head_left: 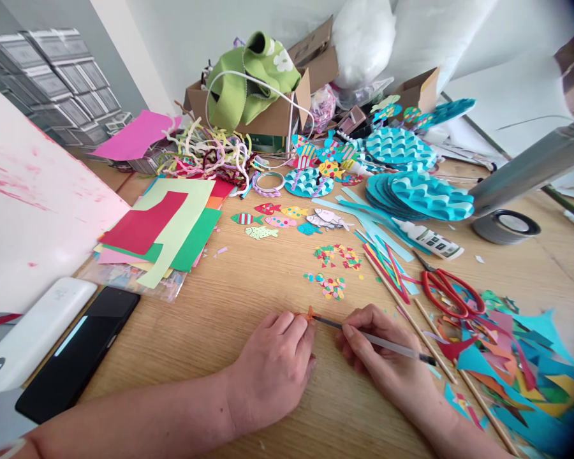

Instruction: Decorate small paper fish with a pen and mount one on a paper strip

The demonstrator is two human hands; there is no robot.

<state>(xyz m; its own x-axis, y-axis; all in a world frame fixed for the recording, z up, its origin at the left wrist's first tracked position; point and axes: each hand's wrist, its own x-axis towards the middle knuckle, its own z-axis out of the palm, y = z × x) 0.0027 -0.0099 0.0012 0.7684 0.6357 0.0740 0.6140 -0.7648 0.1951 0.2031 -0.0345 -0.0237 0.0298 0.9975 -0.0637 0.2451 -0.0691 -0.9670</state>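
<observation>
My left hand [282, 360] rests on the table with its fingers bent together, pinning a small orange paper cutout [310, 313]. Most of the cutout is hidden under the fingers; the tip that shows is shaped like a fish tail. In my right hand [385, 354] is a slim pen [395, 346] with a translucent barrel and dark ends, its point at the cutout's edge. Beyond the hands lie small paper dots [333, 288] and tiny paper triangles [337, 256]. Several paper fish [281, 221] lie farther back, some striped or dotted.
Red-handled scissors [452, 293], wooden sticks [440, 335] and colourful paper scraps [521, 363] lie at right. Behind them are a glue bottle [428, 239], blue wavy discs [425, 194] and a tape roll [506, 226]. Coloured sheets [196, 239] and a phone [81, 350] are at left.
</observation>
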